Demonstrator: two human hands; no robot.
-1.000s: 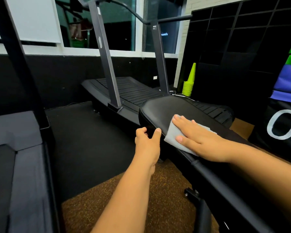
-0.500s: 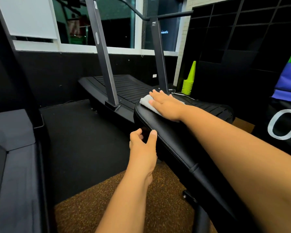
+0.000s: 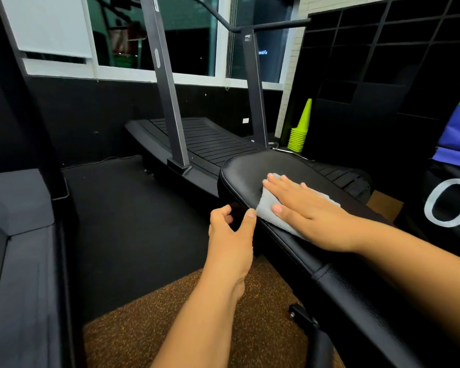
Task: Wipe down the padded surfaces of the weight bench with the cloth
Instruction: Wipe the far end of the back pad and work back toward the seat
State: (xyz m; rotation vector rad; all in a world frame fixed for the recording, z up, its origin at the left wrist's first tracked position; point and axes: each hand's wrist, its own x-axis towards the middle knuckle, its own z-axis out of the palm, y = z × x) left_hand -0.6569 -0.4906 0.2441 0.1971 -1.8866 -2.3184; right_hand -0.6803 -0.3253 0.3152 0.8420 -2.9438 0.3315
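- At the far left stands a dark padded piece of equipment [image 3: 19, 235], one unit, well apart from the work and not touched by either hand.
- Behind the middle of the scene a single curved treadmill [image 3: 205, 140] runs toward the far wall, with two grey uprights rising from it.
- The left hand [image 3: 233, 235] sits at the near-left edge of the weight bench, thumb tip touching the rim of the pad and fingers curled loosely under the edge (whether they truly grip the underside is hidden); it holds no cloth.
- The weight bench [image 3: 252, 168] is the worktop here: one long black pad whose long axis runs from the far left, where its rounded end sits, to the near right, where it passes under the right forearm.
- One grey cloth [image 3: 270, 208] lies flat on the pad, a short way back from that rounded far end, its near-left corner just beside the left thumb.
- The right hand [image 3: 306, 208] lies flat on the cloth, fingers straight and spread, pressing it to the pad and pointing toward the far left.
- So the cloth is under the right hand, and that hand is clearly the one to drive any stroke; bare pad lies both ahead of the fingertips and behind the wrist along the same axis, so the next sweep most likely follows the pad's length.
- Far right: one stack of lime cones [image 3: 300, 131] (single cones too merged to count) and a dark banner [image 3: 452, 197] with a pale ring.
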